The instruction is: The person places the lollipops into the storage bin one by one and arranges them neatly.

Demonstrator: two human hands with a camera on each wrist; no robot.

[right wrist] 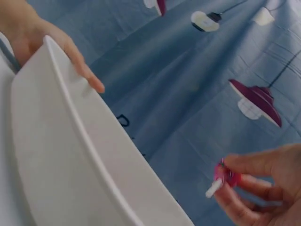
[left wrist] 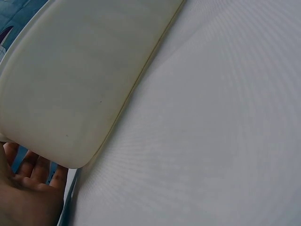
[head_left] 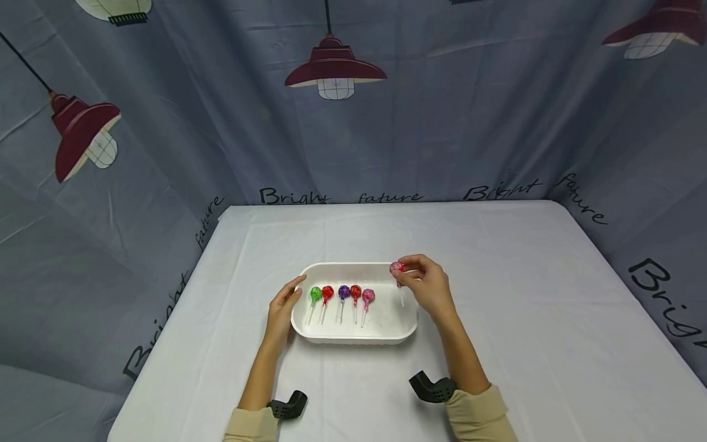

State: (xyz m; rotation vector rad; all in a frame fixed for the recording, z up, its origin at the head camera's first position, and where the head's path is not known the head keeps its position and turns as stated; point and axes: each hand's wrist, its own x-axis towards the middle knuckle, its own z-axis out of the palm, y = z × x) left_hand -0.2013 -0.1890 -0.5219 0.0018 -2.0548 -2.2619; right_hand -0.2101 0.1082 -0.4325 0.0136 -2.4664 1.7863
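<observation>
A white tray holds a row of lollipops: a green one, a red one, a purple one, a second red one and a pink one. Their sticks point toward the person. At the tray's left end my left hand grips the rim; in the left wrist view that hand is partly hidden by the tray wall. Over the right end, my right hand pinches a pink-red lollipop near its head, stick downward.
A white cloth covers the table under the tray. Behind it hangs a grey-blue curtain printed with lamps and lettering. Black wrist mounts sit on both forearms.
</observation>
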